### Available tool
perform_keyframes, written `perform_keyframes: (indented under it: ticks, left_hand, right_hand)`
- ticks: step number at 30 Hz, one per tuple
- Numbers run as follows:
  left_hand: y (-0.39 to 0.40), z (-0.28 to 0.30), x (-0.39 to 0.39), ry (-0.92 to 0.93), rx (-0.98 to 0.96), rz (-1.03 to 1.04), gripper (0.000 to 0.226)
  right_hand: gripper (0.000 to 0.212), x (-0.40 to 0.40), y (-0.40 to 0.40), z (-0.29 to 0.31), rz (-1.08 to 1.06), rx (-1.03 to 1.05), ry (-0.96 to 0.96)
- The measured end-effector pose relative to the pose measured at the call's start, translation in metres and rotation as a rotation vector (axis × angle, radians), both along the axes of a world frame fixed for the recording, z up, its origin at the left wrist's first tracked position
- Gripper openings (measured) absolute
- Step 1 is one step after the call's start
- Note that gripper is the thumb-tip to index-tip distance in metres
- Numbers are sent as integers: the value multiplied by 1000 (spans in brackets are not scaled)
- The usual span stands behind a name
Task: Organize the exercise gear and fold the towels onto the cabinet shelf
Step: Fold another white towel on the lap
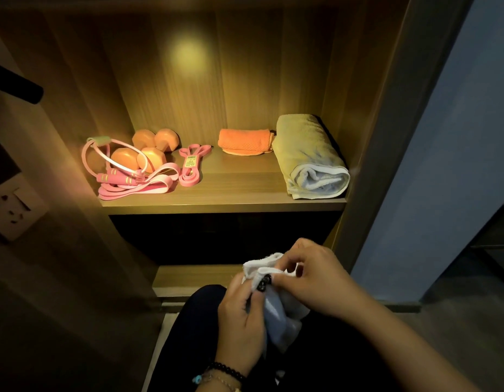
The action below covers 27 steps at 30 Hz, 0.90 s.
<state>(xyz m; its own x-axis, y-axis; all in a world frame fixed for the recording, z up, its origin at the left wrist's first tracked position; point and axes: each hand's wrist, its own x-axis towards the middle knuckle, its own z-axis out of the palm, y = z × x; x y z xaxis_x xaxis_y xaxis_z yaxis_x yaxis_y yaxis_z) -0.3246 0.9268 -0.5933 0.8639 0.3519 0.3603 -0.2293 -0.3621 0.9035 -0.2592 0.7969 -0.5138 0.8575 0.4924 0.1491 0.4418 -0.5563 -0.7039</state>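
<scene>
Small white towel [276, 295] bunched low over the lap, below the cabinet shelf [222, 199]. Shelf has bare wood mid-front, between pink bands [149, 179] and rolled towel [313, 159] at the right wall. Towel's lower part is dim. Left hand [242, 323] grips it; right hand [307, 275] pinches its top edge.

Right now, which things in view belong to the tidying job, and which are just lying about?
Job: white cloth held by left hand and right hand; rolled towel; orange towel; dumbbells; jump rope; pink bands; shelf.
Bystanders: wall socket.
</scene>
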Motion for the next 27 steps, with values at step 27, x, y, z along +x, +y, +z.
perform_keyframes:
  ticks: [27]
  left_hand:
    - [100,103,89,81,-412,234,22]
  right_hand:
    - [56,51,16,-24,258,-963,-95]
